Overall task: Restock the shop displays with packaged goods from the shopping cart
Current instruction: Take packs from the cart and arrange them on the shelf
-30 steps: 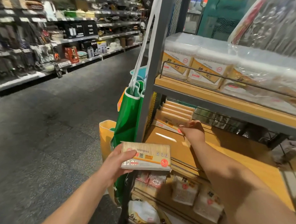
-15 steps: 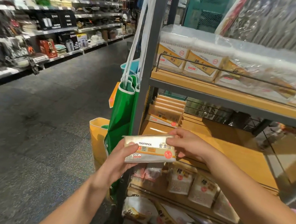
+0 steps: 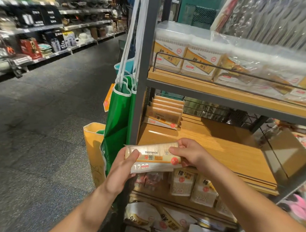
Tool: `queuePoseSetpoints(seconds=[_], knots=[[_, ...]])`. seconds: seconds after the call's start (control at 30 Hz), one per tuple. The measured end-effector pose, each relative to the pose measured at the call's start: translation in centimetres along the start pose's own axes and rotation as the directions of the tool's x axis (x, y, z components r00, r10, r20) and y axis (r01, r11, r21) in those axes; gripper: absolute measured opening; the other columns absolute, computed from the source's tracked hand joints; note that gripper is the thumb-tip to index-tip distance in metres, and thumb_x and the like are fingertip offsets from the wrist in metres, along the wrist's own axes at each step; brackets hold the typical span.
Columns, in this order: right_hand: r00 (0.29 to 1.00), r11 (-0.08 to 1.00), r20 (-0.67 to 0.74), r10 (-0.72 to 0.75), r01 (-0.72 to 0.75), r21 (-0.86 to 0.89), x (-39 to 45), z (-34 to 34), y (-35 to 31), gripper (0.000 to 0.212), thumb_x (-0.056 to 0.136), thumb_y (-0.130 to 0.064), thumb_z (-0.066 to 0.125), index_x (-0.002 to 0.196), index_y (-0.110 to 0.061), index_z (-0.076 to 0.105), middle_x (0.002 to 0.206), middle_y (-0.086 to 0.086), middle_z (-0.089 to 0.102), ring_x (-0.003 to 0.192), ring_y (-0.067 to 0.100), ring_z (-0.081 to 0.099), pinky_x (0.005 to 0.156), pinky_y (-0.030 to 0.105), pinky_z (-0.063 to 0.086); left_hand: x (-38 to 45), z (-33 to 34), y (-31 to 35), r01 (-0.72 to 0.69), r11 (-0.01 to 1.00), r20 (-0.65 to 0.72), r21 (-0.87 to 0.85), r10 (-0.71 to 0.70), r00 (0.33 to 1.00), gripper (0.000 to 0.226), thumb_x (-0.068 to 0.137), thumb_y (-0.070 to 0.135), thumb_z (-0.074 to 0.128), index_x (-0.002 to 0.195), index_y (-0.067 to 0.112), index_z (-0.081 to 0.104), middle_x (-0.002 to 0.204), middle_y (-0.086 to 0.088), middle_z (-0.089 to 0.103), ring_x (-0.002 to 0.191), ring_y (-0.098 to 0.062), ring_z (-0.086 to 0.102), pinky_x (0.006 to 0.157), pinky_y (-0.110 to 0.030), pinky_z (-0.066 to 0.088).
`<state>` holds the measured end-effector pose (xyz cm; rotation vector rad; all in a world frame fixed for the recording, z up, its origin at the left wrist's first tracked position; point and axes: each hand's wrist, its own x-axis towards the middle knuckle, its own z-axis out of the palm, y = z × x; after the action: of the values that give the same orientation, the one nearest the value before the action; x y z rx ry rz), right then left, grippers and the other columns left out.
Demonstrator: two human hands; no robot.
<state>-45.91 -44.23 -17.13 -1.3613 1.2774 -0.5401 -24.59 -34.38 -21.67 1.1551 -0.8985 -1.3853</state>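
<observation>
Left of my left hand (image 3: 122, 168) hang the green bags (image 3: 118, 118) on the rack's post (image 3: 141, 80), with a yellow bag (image 3: 94, 148) below them. My left hand grips the left end of the toothpick pack (image 3: 152, 157), thumb curled over its face and fingers underneath. My right hand (image 3: 189, 154) pinches the pack's right end, thumb on the front and fingers curled behind the top edge. The pack is thus held flat between both hands, just in front of the middle shelf (image 3: 208, 145) and not yet touching it. Beyond my right hand, at the shelf's back left, stands a short row of matching packs (image 3: 164, 114); the rest of the board to its right is bare wood. I judge the restocking only begun here: a few packs are placed, this one is still to be set down, and much room remains. Above my hands, swab boxes (image 3: 183, 59) fill the upper shelf; below them lie more packets (image 3: 193, 185). No cart is in view.
</observation>
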Motion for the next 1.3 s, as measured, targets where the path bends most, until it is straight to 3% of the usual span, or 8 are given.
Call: queuePoseSetpoints(seconds=[0.27, 0.4, 0.5, 0.6, 0.83, 0.93, 1.13, 1.3], knots=[[0.982, 0.974, -0.185, -0.049, 0.087, 0.208, 0.9, -3.5, -2.1, 0.006, 0.094, -0.019, 0.062, 0.096, -0.013, 0.061, 0.08, 0.003, 0.072, 0.071, 0.018, 0.064, 0.062, 0.033, 0.045, 0.8, -2.0, 0.2, -0.034, 0.985, -0.125, 0.167, 0.055, 0.991, 0.043, 0.098, 0.048, 0.05, 0.117, 0.011, 0.062, 0.095, -0.011, 0.074, 0.065, -0.01, 0.06, 0.053, -0.028, 0.04], [0.917, 0.995, -0.387, -0.092, 0.094, -0.012, 2.8, -5.5, -2.3, 0.018, 0.094, -0.028, 0.065, 0.091, -0.011, 0.062, 0.086, 0.006, 0.074, 0.079, 0.02, 0.071, 0.066, 0.034, 0.056, 1.1, -3.5, -0.6, 0.088, 0.995, -0.251, 0.045, -0.074, 0.965, 0.029, 0.102, 0.035, 0.049, 0.114, 0.014, 0.064, 0.097, -0.012, 0.075, 0.077, -0.019, 0.068, 0.062, -0.031, 0.042], [0.914, 0.987, -0.393, -0.098, 0.04, -0.154, 4.1, -4.4, -2.1, 0.022, 0.094, -0.029, 0.064, 0.08, -0.012, 0.062, 0.075, 0.002, 0.07, 0.071, 0.017, 0.068, 0.058, 0.023, 0.051, 0.8, -3.9, -0.6, 0.098, 0.995, -0.302, -0.01, -0.097, 0.948, 0.03, 0.102, 0.038, 0.049, 0.114, 0.015, 0.064, 0.1, -0.013, 0.075, 0.091, -0.029, 0.068, 0.066, -0.033, 0.043], [0.933, 0.986, -0.333, -0.137, 0.095, -0.139, 5.1, -2.3, -2.2, 0.012, 0.095, -0.02, 0.063, 0.086, -0.013, 0.058, 0.078, 0.0, 0.066, 0.066, 0.007, 0.064, 0.047, 0.014, 0.045, 0.5, -3.9, -0.5, 0.096, 0.995, -0.32, -0.017, -0.097, 0.942, 0.034, 0.101, 0.04, 0.049, 0.115, 0.012, 0.062, 0.097, -0.013, 0.075, 0.076, -0.021, 0.064, 0.059, -0.031, 0.04], [0.895, 0.973, -0.423, -0.14, 0.046, -0.225, 8.8, -0.7, -1.0, 0.015, 0.09, -0.028, 0.07, 0.088, -0.014, 0.064, 0.088, 0.003, 0.072, 0.082, 0.017, 0.068, 0.073, 0.033, 0.056, -0.7, -3.4, 0.0, 0.11, 0.994, -0.313, -0.018, -0.11, 0.944, 0.032, 0.103, 0.038, 0.045, 0.11, 0.013, 0.063, 0.092, -0.006, 0.075, 0.066, -0.007, 0.065, 0.057, -0.026, 0.04], [0.867, 0.969, -0.467, -0.172, 0.064, -0.238, 9.5, -0.3, -1.2, 0.021, 0.088, -0.03, 0.072, 0.101, -0.015, 0.065, 0.09, 0.0, 0.07, 0.083, 0.016, 0.067, 0.069, 0.029, 0.052, -0.9, -3.3, -0.1, 0.11, 0.994, -0.296, -0.014, -0.109, 0.949, 0.033, 0.102, 0.039, 0.046, 0.113, 0.014, 0.064, 0.095, -0.008, 0.075, 0.069, -0.009, 0.065, 0.057, -0.026, 0.041], [0.863, 0.984, -0.501, -0.073, -0.021, -0.179, 9.1, -0.3, -1.2, 0.026, 0.09, -0.039, 0.067, 0.09, -0.014, 0.063, 0.082, 0.003, 0.067, 0.074, 0.016, 0.062, 0.06, 0.028, 0.047, -1.3, -2.1, -0.1, 0.088, 0.996, -0.24, -0.006, -0.087, 0.967, 0.033, 0.104, 0.034, 0.044, 0.113, 0.008, 0.063, 0.093, -0.011, 0.075, 0.072, -0.012, 0.067, 0.054, -0.021, 0.045], [0.879, 0.989, -0.473, -0.054, -0.019, -0.147, 8.2, -0.8, -1.2, 0.027, 0.092, -0.043, 0.063, 0.085, -0.017, 0.058, 0.085, 0.005, 0.067, 0.077, 0.02, 0.063, 0.073, 0.039, 0.055, -1.1, -1.2, 0.4, 0.109, 0.994, -0.237, 0.03, -0.099, 0.967, 0.031, 0.102, 0.037, 0.046, 0.107, 0.011, 0.063, 0.09, -0.007, 0.076, 0.075, -0.013, 0.07, 0.063, -0.025, 0.047]])
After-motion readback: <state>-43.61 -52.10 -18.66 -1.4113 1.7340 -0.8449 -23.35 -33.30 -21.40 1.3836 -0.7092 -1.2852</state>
